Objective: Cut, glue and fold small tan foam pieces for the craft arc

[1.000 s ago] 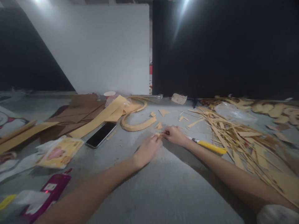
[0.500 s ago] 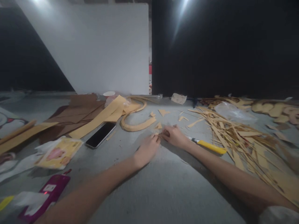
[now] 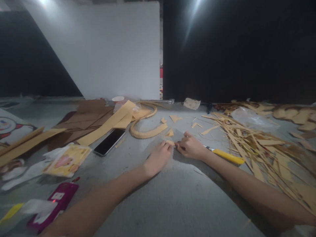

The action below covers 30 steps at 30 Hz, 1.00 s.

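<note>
My left hand [image 3: 158,158] rests low over the table, its fingers closed on a small tan piece [image 3: 170,142] of sheet material. Just right of it, my right hand [image 3: 191,146] is closed, with thumb and fingertips pinched beside that piece. Whatever the right fingertips hold is too small to make out. Beyond the hands lie a small tan triangle [image 3: 169,133] and a curved tan strip [image 3: 148,133] bent like a hook. A yellow utility knife [image 3: 228,156] lies beside my right wrist, its front end partly behind the wrist.
On the left are a black-screened phone [image 3: 110,142], a yellow tissue pack [image 3: 67,161], a purple device [image 3: 55,205] and brown sheets [image 3: 86,115]. A heap of tan offcuts [image 3: 261,148] covers the right side. Large white [image 3: 111,52] and black [image 3: 237,49] panels stand behind.
My right hand has drawn slightly away to the right from the left fingertips. More of the small tan piece shows between the hands. The whole view has shifted a little.
</note>
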Motion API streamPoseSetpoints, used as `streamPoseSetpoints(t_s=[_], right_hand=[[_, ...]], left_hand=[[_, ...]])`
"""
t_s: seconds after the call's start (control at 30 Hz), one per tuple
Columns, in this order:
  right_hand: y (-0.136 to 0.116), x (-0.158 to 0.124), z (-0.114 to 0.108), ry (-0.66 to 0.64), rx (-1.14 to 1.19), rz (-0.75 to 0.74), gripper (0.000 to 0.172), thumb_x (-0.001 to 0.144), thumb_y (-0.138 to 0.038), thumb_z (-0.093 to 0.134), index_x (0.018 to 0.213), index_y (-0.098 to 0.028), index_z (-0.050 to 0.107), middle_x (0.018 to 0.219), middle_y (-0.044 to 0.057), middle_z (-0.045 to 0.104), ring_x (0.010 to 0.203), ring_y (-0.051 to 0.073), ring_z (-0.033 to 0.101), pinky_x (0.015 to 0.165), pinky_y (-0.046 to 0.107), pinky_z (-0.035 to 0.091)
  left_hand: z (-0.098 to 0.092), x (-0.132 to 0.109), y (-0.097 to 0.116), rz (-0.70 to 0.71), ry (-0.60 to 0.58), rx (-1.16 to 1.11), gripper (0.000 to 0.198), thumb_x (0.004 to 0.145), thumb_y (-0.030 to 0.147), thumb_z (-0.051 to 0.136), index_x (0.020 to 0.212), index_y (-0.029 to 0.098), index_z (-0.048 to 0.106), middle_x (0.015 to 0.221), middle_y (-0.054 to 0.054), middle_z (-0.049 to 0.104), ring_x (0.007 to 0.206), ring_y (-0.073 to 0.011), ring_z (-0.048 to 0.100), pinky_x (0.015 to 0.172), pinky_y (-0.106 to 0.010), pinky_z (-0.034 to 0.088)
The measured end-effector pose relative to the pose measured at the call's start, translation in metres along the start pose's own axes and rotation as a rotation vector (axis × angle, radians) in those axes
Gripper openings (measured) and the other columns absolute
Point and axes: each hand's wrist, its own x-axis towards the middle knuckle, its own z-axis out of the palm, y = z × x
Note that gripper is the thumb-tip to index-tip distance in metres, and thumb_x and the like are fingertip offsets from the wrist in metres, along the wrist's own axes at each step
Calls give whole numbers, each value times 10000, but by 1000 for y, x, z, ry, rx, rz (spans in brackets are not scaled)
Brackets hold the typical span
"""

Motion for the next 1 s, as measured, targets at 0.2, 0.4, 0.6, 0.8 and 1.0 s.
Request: streamPoseSetpoints(t_s=[0.2,0.4,0.6,0.8,1.0], right_hand=[[5,-1,1,2,26,-62,509,1073,-227,485,579,-211,607,534,18,621,487,138,395,832,389,353],[-5,0,2,-18,150,-148,465,1069,-213,463,615,-208,566,555,3,608,514,133,414,834,367,356],[-11,0,11,-28,270,-18,506,1086,-260,454,582,-212,458,529,-28,528,508,118,358,843,367,365],[5,4,13,-26,525,220,579,1134,-426,391,621,-207,547,553,-40,478,563,144,451,766,329,397],[10,12,16,48,396,442,343,1111,-376,485,938,-215,733,1012,70,676,1020,237,615,927,369,406]], left_hand=[[0,-1,0,-10,-11,-11,409,946,-21,433,1234,109,691,1170,-176,708,1120,-335,641,946,-472,568],[-2,-4,1,-82,28,-22,429,940,26,502,1331,97,664,1326,-195,668,1311,-349,579,1100,-493,513],[-5,-3,6,-88,-18,25,404,995,37,454,1331,108,667,1295,-166,680,1246,-315,617,1065,-449,533],[-2,-3,3,-37,17,-67,386,978,-10,421,1215,106,703,1173,-153,721,1156,-296,667,1028,-450,570],[0,-3,-5,58,101,-199,445,939,-32,455,1270,142,696,1239,-129,751,1239,-266,672,1093,-465,564]])
